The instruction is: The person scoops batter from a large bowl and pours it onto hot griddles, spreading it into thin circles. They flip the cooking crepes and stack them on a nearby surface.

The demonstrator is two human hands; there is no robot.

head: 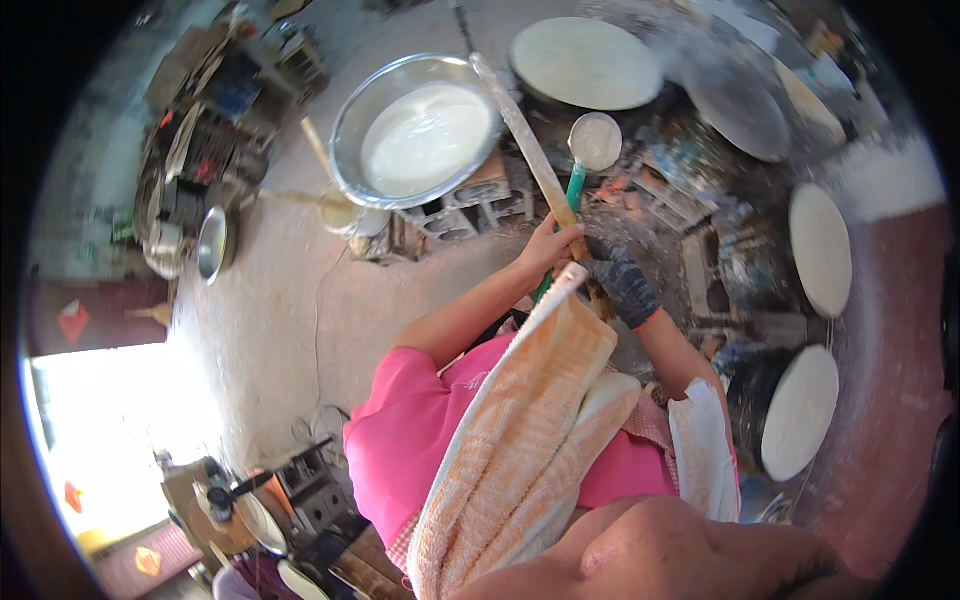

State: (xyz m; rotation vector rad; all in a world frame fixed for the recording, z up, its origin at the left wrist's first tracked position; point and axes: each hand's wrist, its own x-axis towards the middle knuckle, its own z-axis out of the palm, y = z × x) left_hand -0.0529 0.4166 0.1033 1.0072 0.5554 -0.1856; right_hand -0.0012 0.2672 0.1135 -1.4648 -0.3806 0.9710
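A long wooden stick [536, 154], whitened along its upper part, slants up from both hands past the rim of a large metal basin [341, 161] of white batter [427, 139]. My bare left hand [546, 244] is closed around the stick. The green handle of a ladle [576, 187] passes beneath the stick and against that hand; whether the fingers also hold it is hard to tell. Pale batter fills the ladle's bowl [596, 141]. Lower on the stick, my right hand [619, 277], in a dark knitted glove, grips it. A peach-and-white towel [525, 435] hangs below the hands.
Concrete blocks [450, 221] support the basin. Round griddles with pale tops [587, 64], [820, 251], [800, 412] curve around the right, beside a grey round plate [739, 112] near steam. Embers [611, 187] glow beyond the glove. A smaller metal basin [216, 244] stands left.
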